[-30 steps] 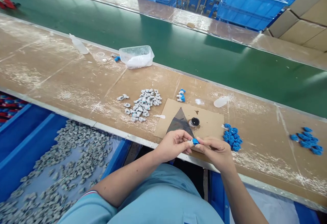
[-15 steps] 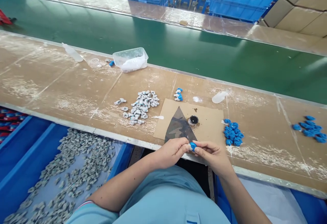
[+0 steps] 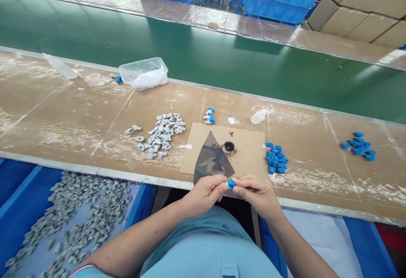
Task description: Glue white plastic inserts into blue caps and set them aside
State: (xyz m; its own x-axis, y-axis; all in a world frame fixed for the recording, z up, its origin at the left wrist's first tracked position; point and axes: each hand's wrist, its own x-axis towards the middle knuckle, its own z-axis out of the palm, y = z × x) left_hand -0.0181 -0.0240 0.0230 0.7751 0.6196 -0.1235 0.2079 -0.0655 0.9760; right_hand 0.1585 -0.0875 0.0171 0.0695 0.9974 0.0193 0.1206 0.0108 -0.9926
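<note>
Over the table's front edge, my left hand (image 3: 205,194) and my right hand (image 3: 259,194) pinch a small blue-and-grey plastic part (image 3: 231,184) between them. My left fingertips are on its pale end, and my right fingertips on its blue end. Just beyond the hands lies a camouflage cloth triangle (image 3: 211,155) on a cardboard sheet (image 3: 249,162). A small pot of black liquid (image 3: 228,146) stands beside the cloth. Grey parts (image 3: 161,132) are heaped to the left, blue parts (image 3: 276,158) to the right. Several blue-and-grey parts (image 3: 209,116) lie behind the cardboard.
More blue parts (image 3: 359,146) lie far right. A clear tub (image 3: 144,75), a white bottle (image 3: 60,66) and a smaller bottle (image 3: 258,116) stand or lie toward the green conveyor belt (image 3: 196,50). Below left, a blue bin (image 3: 28,202) holds many grey parts.
The view has shifted right, so the table's things appear further left. Both hands keep their pinch on the small part, which has turned slightly at most.
</note>
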